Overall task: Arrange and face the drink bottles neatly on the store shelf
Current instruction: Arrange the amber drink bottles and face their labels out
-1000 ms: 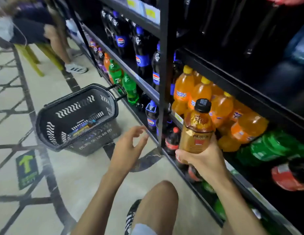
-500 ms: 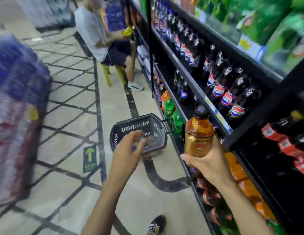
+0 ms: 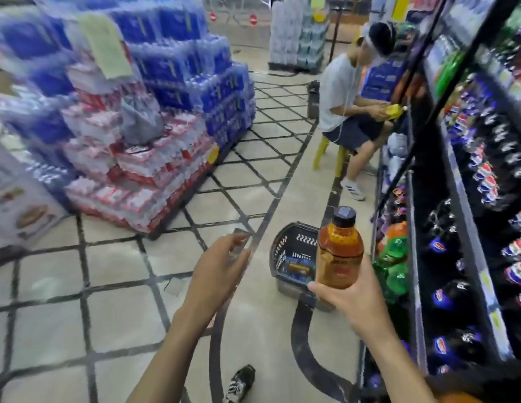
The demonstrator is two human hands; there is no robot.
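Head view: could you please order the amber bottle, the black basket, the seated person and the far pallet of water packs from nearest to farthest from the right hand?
1. Amber bottle: held in the right hand.
2. Black basket: on the floor just beyond.
3. Seated person: farther up the aisle.
4. Far pallet: at the aisle's end.

Beige tiled floor [image 3: 122, 315], dark grid lines, stacked drink packs [image 3: 172, 91] beyond.

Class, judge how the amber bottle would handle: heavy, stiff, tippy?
Probably heavy for its size: the amber bottle looks full. Likely stiff: the right hand gripping its base leaves no visible dent. Taller than wide, so perhaps tippy when nudged.
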